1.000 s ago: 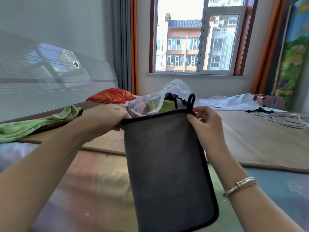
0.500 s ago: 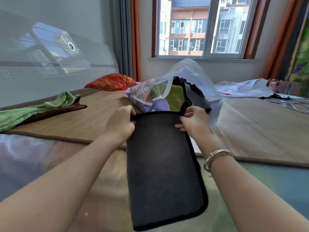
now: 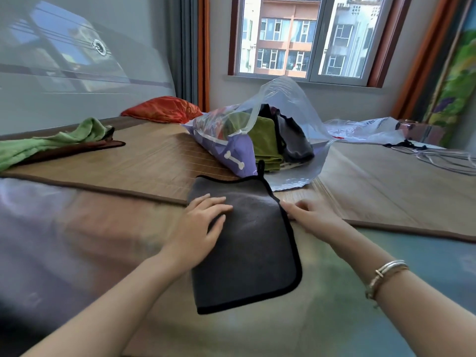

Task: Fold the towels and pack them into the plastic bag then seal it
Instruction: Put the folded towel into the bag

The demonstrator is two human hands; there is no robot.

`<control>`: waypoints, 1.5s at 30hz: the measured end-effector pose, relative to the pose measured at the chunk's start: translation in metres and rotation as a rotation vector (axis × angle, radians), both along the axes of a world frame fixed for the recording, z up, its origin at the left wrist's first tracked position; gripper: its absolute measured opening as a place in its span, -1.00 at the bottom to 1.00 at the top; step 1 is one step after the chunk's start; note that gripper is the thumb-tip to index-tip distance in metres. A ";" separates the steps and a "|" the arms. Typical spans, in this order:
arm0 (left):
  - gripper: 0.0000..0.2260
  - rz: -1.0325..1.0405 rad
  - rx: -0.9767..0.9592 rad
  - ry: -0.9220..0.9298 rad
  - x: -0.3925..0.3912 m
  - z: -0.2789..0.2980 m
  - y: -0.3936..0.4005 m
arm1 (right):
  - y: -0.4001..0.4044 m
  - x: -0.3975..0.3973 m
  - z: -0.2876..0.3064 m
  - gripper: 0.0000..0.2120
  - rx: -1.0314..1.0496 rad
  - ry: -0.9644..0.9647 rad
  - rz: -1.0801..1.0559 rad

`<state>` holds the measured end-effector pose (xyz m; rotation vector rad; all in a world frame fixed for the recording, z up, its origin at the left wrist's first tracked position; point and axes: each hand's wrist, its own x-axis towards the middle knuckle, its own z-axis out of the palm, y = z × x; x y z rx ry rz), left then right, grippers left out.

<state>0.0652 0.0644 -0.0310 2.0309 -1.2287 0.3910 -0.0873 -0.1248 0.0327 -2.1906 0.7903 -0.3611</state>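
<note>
dark grey towel (image 3: pixel 247 243) lies flat on the bed, far edge over the bamboo mat (image 3: pixel 144 161), hanging loop pointing at the plastic bag (image 3: pixel 291 109). left hand (image 3: pixel 203 222) rests palm-down on the towel's left side, fingers spread and straight. right hand (image 3: pixel 311 215) sits just beside the towel's right edge, fingers extended flat, touching the black trim, a bit blurred. bag stands open just past the towel, holds folded green and grey towels. green towel (image 3: pixel 51 140) lies well apart at far left
</note>
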 end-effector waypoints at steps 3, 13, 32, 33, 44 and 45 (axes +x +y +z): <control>-0.50 0.026 0.124 0.048 -0.002 -0.007 -0.015 | 0.009 -0.003 -0.008 -0.69 0.125 -0.005 0.121; -0.65 0.159 0.353 0.254 0.000 0.013 -0.033 | 0.026 -0.018 -0.010 -0.79 0.245 -0.011 0.332; -0.62 -0.438 0.044 0.475 -0.052 0.036 0.017 | 0.040 -0.051 0.017 -0.73 0.584 -0.342 0.416; -0.63 -0.440 -0.033 0.535 -0.049 0.039 0.021 | 0.038 -0.049 0.019 -0.67 0.651 -0.402 0.463; -0.12 -0.234 0.284 0.242 0.004 0.002 0.048 | 0.039 -0.012 0.018 -0.93 -0.326 -0.513 0.176; -0.08 -0.205 0.336 0.234 0.003 0.000 0.047 | 0.040 -0.010 0.019 -0.98 -0.283 -0.546 0.190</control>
